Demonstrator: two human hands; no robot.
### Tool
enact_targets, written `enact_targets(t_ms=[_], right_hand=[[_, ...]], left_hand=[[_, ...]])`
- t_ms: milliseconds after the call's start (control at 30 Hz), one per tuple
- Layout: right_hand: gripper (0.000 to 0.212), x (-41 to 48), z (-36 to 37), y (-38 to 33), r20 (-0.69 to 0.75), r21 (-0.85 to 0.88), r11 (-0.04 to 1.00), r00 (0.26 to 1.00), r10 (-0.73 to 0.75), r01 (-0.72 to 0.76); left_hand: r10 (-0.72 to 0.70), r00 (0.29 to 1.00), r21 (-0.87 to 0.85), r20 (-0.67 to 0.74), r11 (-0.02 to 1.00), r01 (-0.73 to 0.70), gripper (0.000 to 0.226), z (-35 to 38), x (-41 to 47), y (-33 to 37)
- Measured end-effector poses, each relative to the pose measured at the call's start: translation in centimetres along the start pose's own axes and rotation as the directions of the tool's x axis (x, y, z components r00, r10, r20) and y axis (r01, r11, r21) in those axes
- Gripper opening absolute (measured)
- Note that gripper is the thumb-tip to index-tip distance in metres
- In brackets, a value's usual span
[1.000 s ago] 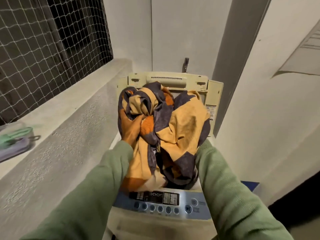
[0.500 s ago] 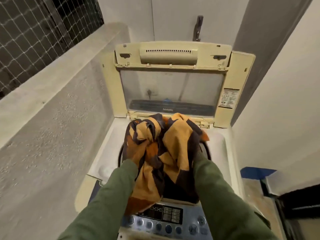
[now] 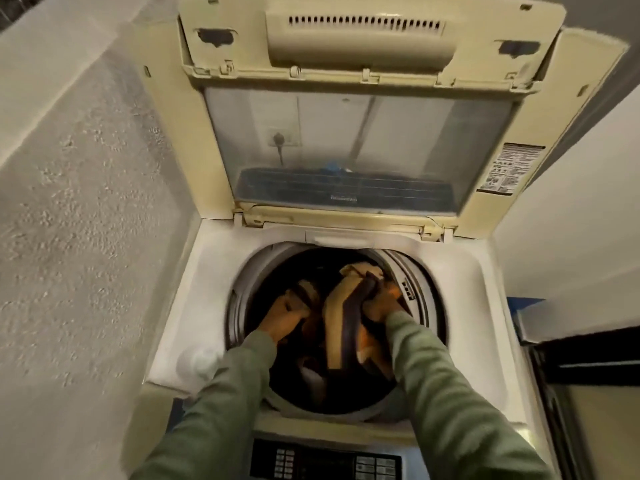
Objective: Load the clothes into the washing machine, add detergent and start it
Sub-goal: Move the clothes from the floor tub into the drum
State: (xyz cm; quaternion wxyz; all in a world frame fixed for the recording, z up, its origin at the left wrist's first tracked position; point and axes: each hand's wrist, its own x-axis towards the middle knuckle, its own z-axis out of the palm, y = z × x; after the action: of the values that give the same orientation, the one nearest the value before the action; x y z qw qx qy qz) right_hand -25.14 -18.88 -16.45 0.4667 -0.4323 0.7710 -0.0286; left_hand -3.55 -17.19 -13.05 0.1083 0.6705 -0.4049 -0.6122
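We reach into the drum (image 3: 420, 271), left hand (image 3: 284, 318) and right hand (image 3: 381, 305) each gripping the orange-and-dark cloth (image 3: 341, 313). The lid (image 3: 346, 140) stands upright beside a rough wall (image 3: 86, 237).

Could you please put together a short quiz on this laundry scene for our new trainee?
1. True or false: the lid stands open.
2. Where is the patterned cloth? A: on the lid. B: inside the drum. C: on the control panel.
3. Fill in: the left hand and the right hand both ____ the cloth.
Key: 1 true; 2 B; 3 grip.
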Motion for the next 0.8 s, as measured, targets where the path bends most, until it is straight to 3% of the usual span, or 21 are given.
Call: enact_targets(t_ms=[100, 233, 367, 700, 800], right_hand=[[0.07, 6.0, 2.8, 2.7, -0.001, -0.036, 0.998, 0.999, -0.045, 0.045], [0.09, 4.6, 3.7, 1.0, 0.088, -0.125, 0.992, 0.996, -0.012, 0.023], [0.065, -0.7, 2.1, -2.6, 0.064, -0.192, 0.981, 0.997, 0.051, -0.037], [0.036, -5.4, 0.7, -4.6, 0.094, -0.087, 0.991, 0.992, -0.089, 0.097], [0.012, -7.0, 0.2, -4.8, 0.067, -0.056, 0.986, 0.986, -0.152, 0.156]], left_hand=[[0.024, 1.0, 0.071, 0.006, 0.997, -0.024, 0.011, 0.0, 0.5, 0.4], [0.032, 0.999, 0.167, 0.01, 0.985, -0.034, 0.036, -0.7, 2.1, -0.3], [0.026, 0.999, 0.206, 0.032, 0.978, -0.032, 0.03, -1.2, 2.0, -0.2], [0.151, 0.988, 0.215, 0.039, 0.964, -0.156, 0.017, -2.3, -1.3, 1.7], [0.191, 0.981, 0.219, 0.02, 0.957, -0.191, 0.018, -2.2, -2.7, 2.3]])
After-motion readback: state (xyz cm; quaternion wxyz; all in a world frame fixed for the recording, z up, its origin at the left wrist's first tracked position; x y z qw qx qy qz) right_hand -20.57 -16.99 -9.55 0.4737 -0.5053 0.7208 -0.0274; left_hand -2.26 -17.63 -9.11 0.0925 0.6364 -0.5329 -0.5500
